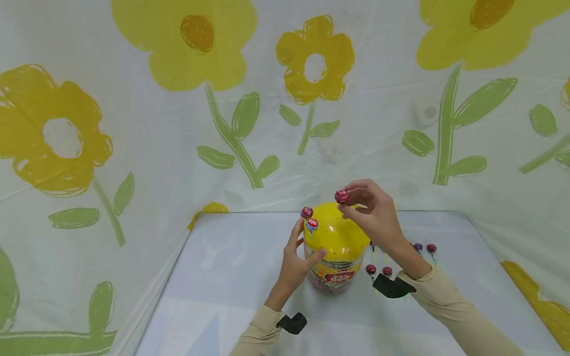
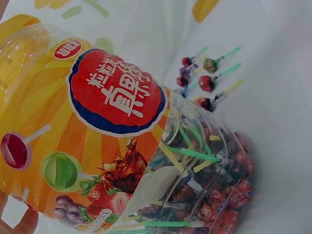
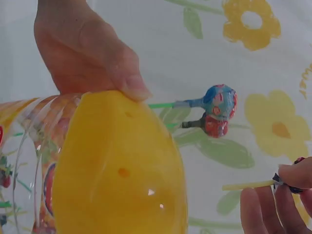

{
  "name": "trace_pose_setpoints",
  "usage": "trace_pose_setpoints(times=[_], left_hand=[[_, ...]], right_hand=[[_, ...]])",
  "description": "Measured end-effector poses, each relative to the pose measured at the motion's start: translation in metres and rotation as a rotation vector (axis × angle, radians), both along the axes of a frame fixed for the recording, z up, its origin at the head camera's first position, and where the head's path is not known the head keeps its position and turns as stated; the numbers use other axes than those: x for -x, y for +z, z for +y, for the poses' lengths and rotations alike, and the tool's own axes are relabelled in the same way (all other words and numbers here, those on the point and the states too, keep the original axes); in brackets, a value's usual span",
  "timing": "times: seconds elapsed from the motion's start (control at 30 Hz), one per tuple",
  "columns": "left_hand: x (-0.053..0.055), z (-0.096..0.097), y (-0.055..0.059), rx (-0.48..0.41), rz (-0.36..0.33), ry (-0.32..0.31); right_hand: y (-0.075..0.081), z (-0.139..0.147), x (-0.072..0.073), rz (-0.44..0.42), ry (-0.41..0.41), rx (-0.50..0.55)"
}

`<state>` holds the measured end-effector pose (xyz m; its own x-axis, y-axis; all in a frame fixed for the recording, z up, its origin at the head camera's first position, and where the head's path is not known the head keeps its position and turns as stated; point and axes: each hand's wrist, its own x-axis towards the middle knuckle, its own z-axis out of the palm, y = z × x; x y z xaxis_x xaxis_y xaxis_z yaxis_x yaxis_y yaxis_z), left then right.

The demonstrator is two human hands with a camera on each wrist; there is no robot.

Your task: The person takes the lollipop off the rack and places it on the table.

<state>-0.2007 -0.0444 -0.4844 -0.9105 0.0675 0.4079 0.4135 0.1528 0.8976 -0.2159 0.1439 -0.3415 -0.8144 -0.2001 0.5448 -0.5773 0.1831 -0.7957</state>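
Observation:
A clear plastic jar (image 1: 335,278) of lollipops stands on the table under a domed yellow lid (image 1: 340,237) dotted with small holes. My left hand (image 1: 295,259) grips the jar near its top, the thumb lying on the lid. Two lollipops, one blue and red (image 3: 220,102) and one dark red (image 3: 214,127), stand with their sticks in the lid beside that hand. Above the lid's right side, my right hand (image 1: 371,207) pinches a red-wrapped lollipop (image 1: 341,196) by its head. Its yellow stick (image 3: 248,185) points at the lid, apart from it, in the right wrist view.
Several loose lollipops (image 2: 206,83) lie on the table (image 1: 213,296) to the right of the jar, partly hidden by the right forearm in the head view. A white flower-printed cloth (image 1: 365,128) hangs behind the table. More lollipops (image 2: 214,204) fill the jar's bottom.

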Motion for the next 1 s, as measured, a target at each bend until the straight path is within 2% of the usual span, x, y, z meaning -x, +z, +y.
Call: trace_pose_setpoints(times=[0.23, 0.3, 0.47, 0.53, 0.73, 0.8, 1.0], left_hand=[[-0.001, -0.001, -0.001, -0.020, 0.012, -0.001], [-0.004, -0.001, 0.004, -0.022, -0.001, -0.004], [-0.003, -0.001, 0.005, -0.021, 0.002, -0.002], [0.000, -0.001, 0.000, -0.021, 0.021, 0.000], [0.000, -0.001, 0.000, -0.010, 0.014, -0.003], [-0.002, -0.001, 0.004, -0.011, 0.013, -0.007], [-0.016, -0.001, 0.028, -0.017, 0.000, -0.023]], right_hand=[[-0.001, 0.018, -0.004, 0.004, -0.020, -0.038], [-0.002, 0.023, -0.005, 0.003, -0.024, -0.040], [-0.004, 0.033, -0.009, -0.008, -0.042, -0.038], [-0.006, 0.037, -0.010, -0.012, -0.046, -0.039], [-0.011, 0.049, -0.011, -0.010, -0.060, -0.057], [-0.013, 0.054, -0.012, -0.008, -0.057, -0.052], [-0.021, 0.066, -0.013, -0.022, -0.067, -0.046]])
